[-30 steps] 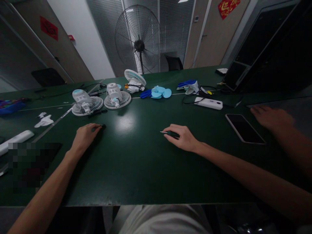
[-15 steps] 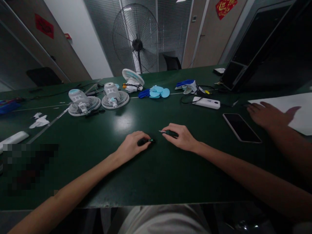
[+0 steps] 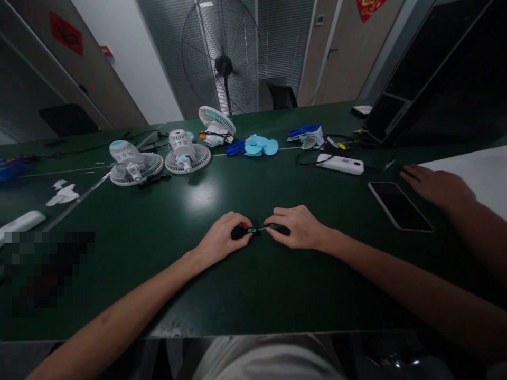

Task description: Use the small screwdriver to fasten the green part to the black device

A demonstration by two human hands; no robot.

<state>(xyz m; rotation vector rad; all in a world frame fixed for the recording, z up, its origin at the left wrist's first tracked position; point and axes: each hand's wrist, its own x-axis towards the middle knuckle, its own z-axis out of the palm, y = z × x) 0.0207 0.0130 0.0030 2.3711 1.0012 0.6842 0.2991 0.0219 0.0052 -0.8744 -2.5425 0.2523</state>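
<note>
My left hand rests low over the table, closed around a small dark object with a green end; its exact kind is too small to make out. Facing it from the right, my right hand grips a small screwdriver by its dark handle. The thin metal shaft points left, and its tip meets or nearly meets the green end; I cannot tell whether they touch.
Across the dark green table stand several small white fans, light blue fan blades, gloves and a white power strip. A phone lies at right, near another person's hand beside white paper.
My right hand has lowered slightly, bringing the screwdriver's tip to the green end. My left hand has shifted a little to the right. The other person's hand has moved slightly left on the paper's edge.
</note>
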